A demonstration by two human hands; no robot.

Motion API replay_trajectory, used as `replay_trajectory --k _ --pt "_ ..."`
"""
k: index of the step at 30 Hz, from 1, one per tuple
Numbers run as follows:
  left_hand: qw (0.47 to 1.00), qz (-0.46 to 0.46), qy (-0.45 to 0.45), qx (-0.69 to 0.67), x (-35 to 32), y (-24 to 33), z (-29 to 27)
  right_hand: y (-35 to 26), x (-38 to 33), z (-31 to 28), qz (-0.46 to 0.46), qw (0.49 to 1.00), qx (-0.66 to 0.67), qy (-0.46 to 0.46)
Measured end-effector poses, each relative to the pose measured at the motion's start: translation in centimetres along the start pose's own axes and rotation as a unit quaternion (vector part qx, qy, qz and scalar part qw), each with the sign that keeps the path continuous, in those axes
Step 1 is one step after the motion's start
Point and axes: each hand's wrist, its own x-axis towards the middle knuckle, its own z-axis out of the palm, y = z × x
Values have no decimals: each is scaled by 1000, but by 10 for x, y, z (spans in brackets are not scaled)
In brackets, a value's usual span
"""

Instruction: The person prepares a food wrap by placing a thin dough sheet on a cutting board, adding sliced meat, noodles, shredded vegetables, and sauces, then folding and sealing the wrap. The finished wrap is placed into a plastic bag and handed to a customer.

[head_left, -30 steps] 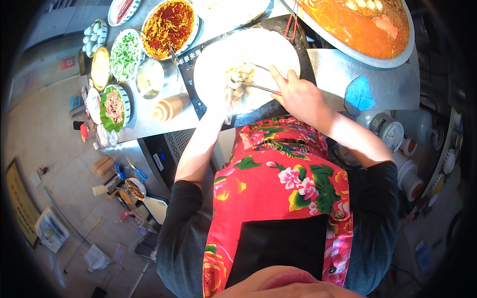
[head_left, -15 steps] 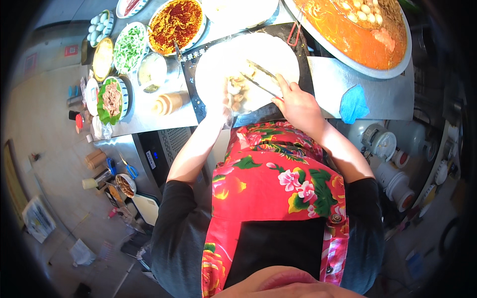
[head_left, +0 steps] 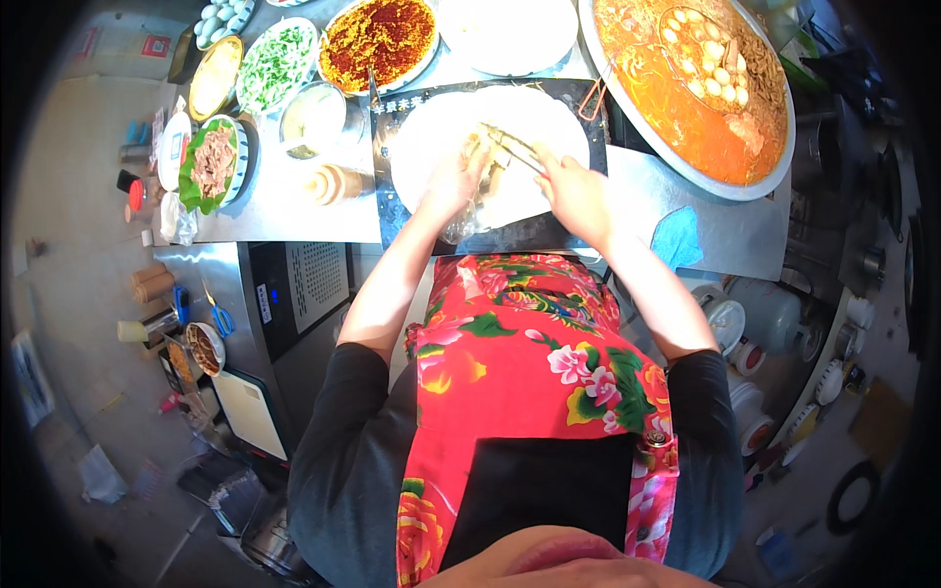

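Tongs (head_left: 506,136), slim, straight-armed, clamped in R hand (head_left: 580,201); L hand (head_left: 457,182) grip unclear w/ glare.

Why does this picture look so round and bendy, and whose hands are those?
A camera worn on a person's head looks down, and its very wide lens bends straight edges. There's no robot: those are that person's own bare hands. The right hand holds tongs. The left hand is close to the tongs' tips, by something clear like a plastic bag; bright glare hides what it holds. On the metal table are red sauce, chopped greens, what look like eggs, a big round pan of orange soup and a blue cloth.
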Motion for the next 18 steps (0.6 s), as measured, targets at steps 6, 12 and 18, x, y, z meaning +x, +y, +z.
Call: replay_trajectory --k 6,12,18 --pt "997 -30 -3 70 -17 0 4 -12 0 -2 -17 999 29 4" --pt "992 -106 -19 -68 -34 1 -7 -9 -18 -5 60 992 -24 -111" --pt "967 -163 -61 -185 -44 6 -7 -10 -9 -17 35 998 19 -41"
